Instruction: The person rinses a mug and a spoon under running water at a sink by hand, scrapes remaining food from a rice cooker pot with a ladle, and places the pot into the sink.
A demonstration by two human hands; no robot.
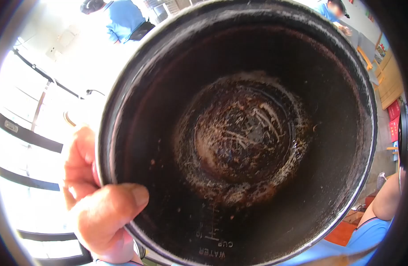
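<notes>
A dark rice cooker inner pot point(328, 128) fills most of the head view, its open mouth facing me. My left hand point(102, 208) grips the rim at the left, thumb pressed on the inner wall and fingers around the outside. Worn, scraped patches and brownish stains mark the pot's bottom. Level marks with the words CUP and WATER sit on the wall near the lower rim. At the right edge a bare forearm point(387, 199) comes out of a blue sleeve, beside a black rounded object point(405, 137). The hand of that arm does not show.
Two people in blue shirts point(125, 18) are at the back, one at upper left, the other at upper right. Red boxes point(394, 117) and a wooden panel point(390, 82) stand at the right. Bright glare with dark bands point(28, 177) covers the left side.
</notes>
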